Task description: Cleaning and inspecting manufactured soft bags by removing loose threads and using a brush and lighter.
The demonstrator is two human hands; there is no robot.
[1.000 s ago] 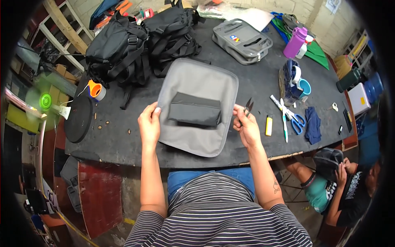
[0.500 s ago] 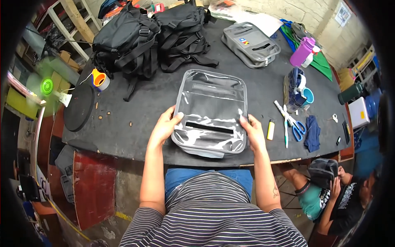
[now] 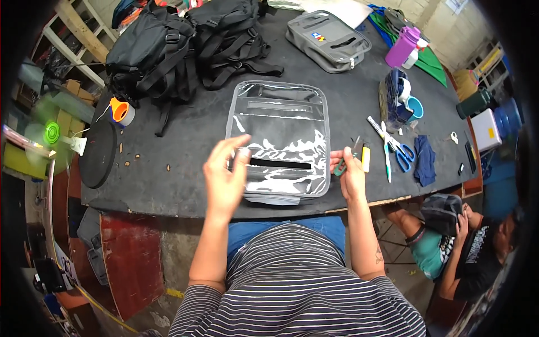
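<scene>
A grey-edged bag with a clear plastic front (image 3: pixel 281 126) lies flat on the dark table before me, a black slot across its lower part. Over its lower left edge is my left hand (image 3: pixel 224 177), open, thumb and fingers apart; whether it touches the plastic I cannot tell. At the bag's right side, my right hand (image 3: pixel 352 173) is closed on small thread snips (image 3: pixel 340 167) with a green handle, their blades pointing away from me. Just beside that hand lies a yellow lighter-shaped object (image 3: pixel 366 159).
Right of the bag lie a marker (image 3: pixel 375 127), blue-handled scissors (image 3: pixel 404 157) and folded navy cloth (image 3: pixel 425 160). Black backpacks (image 3: pixel 151 56) fill the far left, near an orange tape roll (image 3: pixel 120 111). A grey bag (image 3: pixel 328 42) and purple bottle (image 3: pixel 403 48) stand farther back. Another person (image 3: pixel 471 247) sits at lower right.
Both hands have let go of the clear-fronted bag's sides. The left has lifted over its edge with fingers spread; the right now holds the green snips. My view has shifted slightly.
</scene>
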